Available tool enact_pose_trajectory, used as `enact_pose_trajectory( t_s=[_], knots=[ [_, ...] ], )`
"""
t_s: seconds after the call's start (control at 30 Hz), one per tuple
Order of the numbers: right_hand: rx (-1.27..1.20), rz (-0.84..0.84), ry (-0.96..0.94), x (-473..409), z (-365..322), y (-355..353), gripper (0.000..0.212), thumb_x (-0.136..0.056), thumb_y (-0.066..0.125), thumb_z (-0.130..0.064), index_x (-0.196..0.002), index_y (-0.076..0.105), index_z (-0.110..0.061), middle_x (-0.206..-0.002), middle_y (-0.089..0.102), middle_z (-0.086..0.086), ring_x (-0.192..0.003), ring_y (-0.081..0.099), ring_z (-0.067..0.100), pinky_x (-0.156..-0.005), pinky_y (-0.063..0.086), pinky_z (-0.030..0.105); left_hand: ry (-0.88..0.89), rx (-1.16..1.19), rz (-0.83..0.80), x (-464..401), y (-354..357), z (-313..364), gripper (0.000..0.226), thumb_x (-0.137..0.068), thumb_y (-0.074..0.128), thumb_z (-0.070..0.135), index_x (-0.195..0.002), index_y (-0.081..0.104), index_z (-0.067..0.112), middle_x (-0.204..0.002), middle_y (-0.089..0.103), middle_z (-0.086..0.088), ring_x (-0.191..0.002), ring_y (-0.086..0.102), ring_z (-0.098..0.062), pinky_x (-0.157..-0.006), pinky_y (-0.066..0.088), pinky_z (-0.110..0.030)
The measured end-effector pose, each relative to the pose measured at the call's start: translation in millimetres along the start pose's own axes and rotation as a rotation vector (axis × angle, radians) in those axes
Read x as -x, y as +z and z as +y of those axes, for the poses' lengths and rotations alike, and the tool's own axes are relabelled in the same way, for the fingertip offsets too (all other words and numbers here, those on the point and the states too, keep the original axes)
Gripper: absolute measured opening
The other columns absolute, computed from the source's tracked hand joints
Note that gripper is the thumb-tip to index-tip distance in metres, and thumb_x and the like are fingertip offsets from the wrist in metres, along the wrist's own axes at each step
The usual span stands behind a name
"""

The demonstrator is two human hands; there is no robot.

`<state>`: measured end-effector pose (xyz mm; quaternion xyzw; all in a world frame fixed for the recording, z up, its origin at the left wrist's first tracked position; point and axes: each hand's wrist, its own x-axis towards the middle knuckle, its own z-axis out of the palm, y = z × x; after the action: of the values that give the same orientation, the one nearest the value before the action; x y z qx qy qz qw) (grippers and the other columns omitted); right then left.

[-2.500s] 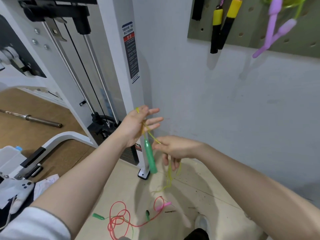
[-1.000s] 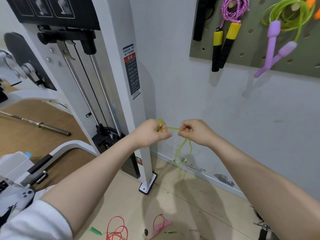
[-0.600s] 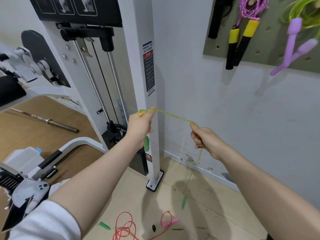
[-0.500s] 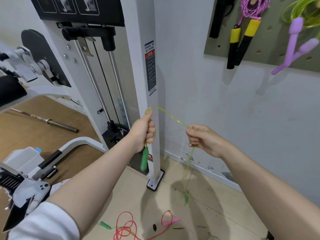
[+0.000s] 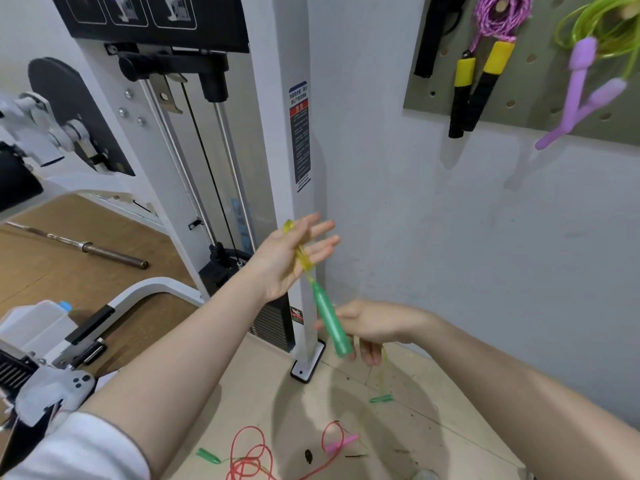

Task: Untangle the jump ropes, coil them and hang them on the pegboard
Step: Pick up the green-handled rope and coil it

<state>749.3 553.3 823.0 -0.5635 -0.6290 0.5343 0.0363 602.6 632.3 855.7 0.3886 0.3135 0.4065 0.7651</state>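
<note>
**Yellow-green rope looped over one hand, fed from the other**

Nearest on the tan floor lies a thin red plastic jump rope point(image 5: 251, 455) in loose, tangled loops, with a small pink handle point(image 5: 341, 441) at its right side and a short green handle point(image 5: 207, 456) lying at its left.

Above it, the person's left hand point(image 5: 287, 261) is raised with palm up and fingers spread straight. Coils of a translucent yellow-green plastic jump rope point(image 5: 299, 252) lie across the palm, wrapped over the hand rather than squeezed. A glossy green tapered handle point(image 5: 330, 322) hangs from those coils, tilted down toward the right.

The right hand point(image 5: 375, 329) sits lower, just behind the hanging handle, fingers curled downward. A thin yellow-green strand drops from under it to the floor, where the rope's second green handle point(image 5: 381, 398) lies; the hand is blurred, so the exact hold on the strand I cannot tell.

Behind the hands stands a white steel upright of a cable gym machine point(image 5: 294, 133).

Farthest, on the pale wall, a grey-green pegboard point(image 5: 540, 98) carries three coiled ropes: a pink-and-white braided rope with black-and-yellow handles point(image 5: 481, 74), a lime green plastic rope with lilac handles point(image 5: 585, 77), and a black strap-like item point(image 5: 433, 32) at the board's left edge.
</note>
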Motion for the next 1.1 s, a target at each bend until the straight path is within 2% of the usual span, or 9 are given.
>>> enact_pose_trajectory(
  t_s=[0.17,0.3,0.4,0.47,0.63,0.73,0.8,0.97,1.1],
  knots=[
    [0.071,0.034,-0.272,39.5,-45.9,-30.0,0.015,-0.093,0.056,-0.013,-0.103,0.063,-0.006,-0.045,0.046,-0.005,-0.035,0.039,0.006,-0.036,0.033,0.017,-0.109,-0.447,0.111,-3.6,-29.3,-20.1,0.028,-0.101,0.036,0.027,-0.123,0.043,0.013,-0.129,0.058,-0.012,-0.080,0.068,-0.017,-0.090,0.050,-0.034],
    [-0.227,0.565,-0.495,37.1,-45.1,-62.5,0.019,-0.088,0.060,-0.008,-0.071,0.064,-0.014,-0.047,0.048,-0.007,-0.042,0.036,0.005,-0.045,0.030,0.019,-0.305,-0.558,-0.164,12.9,-8.0,-12.4,0.068,-0.094,0.016,0.058,-0.119,0.055,0.008,-0.087,0.073,-0.007,-0.031,0.042,-0.011,-0.057,0.048,-0.026],
    [-0.366,0.780,-0.485,17.6,-29.4,-65.5,0.021,-0.088,0.062,-0.015,-0.068,0.062,-0.017,-0.058,0.045,0.007,-0.044,0.036,0.005,-0.046,0.029,0.018,-0.345,-0.373,-0.475,23.1,10.7,-0.1,0.083,-0.085,0.017,0.068,-0.102,0.070,0.007,-0.070,0.071,-0.011,-0.023,0.027,-0.004,-0.040,0.037,-0.018],
    [-0.297,0.691,-0.408,4.0,-18.3,-54.9,0.026,-0.094,0.054,-0.018,-0.070,0.065,-0.021,-0.057,0.052,-0.001,-0.048,0.040,0.006,-0.049,0.034,0.021,-0.261,-0.183,-0.569,27.4,21.6,7.1,0.062,-0.087,0.038,0.057,-0.102,0.071,0.007,-0.067,0.069,-0.010,-0.021,0.029,0.000,-0.038,0.039,-0.015],
    [0.009,0.130,-0.030,1.2,-5.7,-20.3,0.022,-0.102,0.033,-0.023,-0.099,0.049,-0.008,-0.064,0.058,0.009,-0.039,0.055,0.011,-0.045,0.047,0.024,0.015,-0.158,-0.150,14.3,21.3,14.9,0.028,-0.098,0.037,0.022,-0.113,0.056,0.007,-0.086,0.072,-0.007,-0.024,0.031,-0.002,-0.041,0.044,-0.013],
    [0.199,-0.181,0.106,20.9,-17.5,-13.9,0.017,-0.097,0.041,-0.016,-0.113,0.040,-0.013,-0.078,0.063,0.012,-0.043,0.056,0.017,-0.046,0.046,0.024,0.049,-0.132,0.028,-0.3,2.9,10.8,0.032,-0.099,0.040,0.020,-0.128,0.044,0.007,-0.109,0.065,-0.009,-0.063,0.067,-0.014,-0.063,0.058,-0.023],
    [0.248,-0.205,0.032,36.1,-35.0,-20.7,0.023,-0.093,0.049,-0.011,-0.115,0.045,-0.014,-0.075,0.063,0.009,-0.041,0.052,0.013,-0.044,0.044,0.022,0.016,-0.248,0.072,-5.3,-6.7,1.2,0.040,-0.099,0.041,0.018,-0.137,0.036,0.006,-0.115,0.062,-0.007,-0.087,0.066,-0.020,-0.078,0.056,-0.029],
    [0.040,0.380,-0.439,47.1,-62.7,-54.4,0.011,-0.088,0.062,-0.007,-0.077,0.065,-0.006,-0.041,0.048,-0.010,-0.037,0.037,0.002,-0.040,0.028,0.011,-0.205,-0.623,-0.165,11.6,5.8,-10.5,0.055,-0.098,0.028,0.048,-0.109,0.061,0.005,-0.068,0.070,-0.007,-0.035,0.042,-0.012,-0.057,0.049,-0.027],
    [-0.342,0.788,-0.475,19.4,-38.1,-69.3,0.023,-0.084,0.067,-0.014,-0.063,0.060,-0.018,-0.051,0.043,-0.005,-0.045,0.034,0.004,-0.045,0.028,0.016,-0.308,-0.424,-0.538,21.9,18.8,-1.3,0.097,-0.079,0.008,0.076,-0.096,0.073,0.006,-0.052,0.063,-0.010,-0.024,0.026,-0.007,-0.047,0.036,-0.026]
  ],
)
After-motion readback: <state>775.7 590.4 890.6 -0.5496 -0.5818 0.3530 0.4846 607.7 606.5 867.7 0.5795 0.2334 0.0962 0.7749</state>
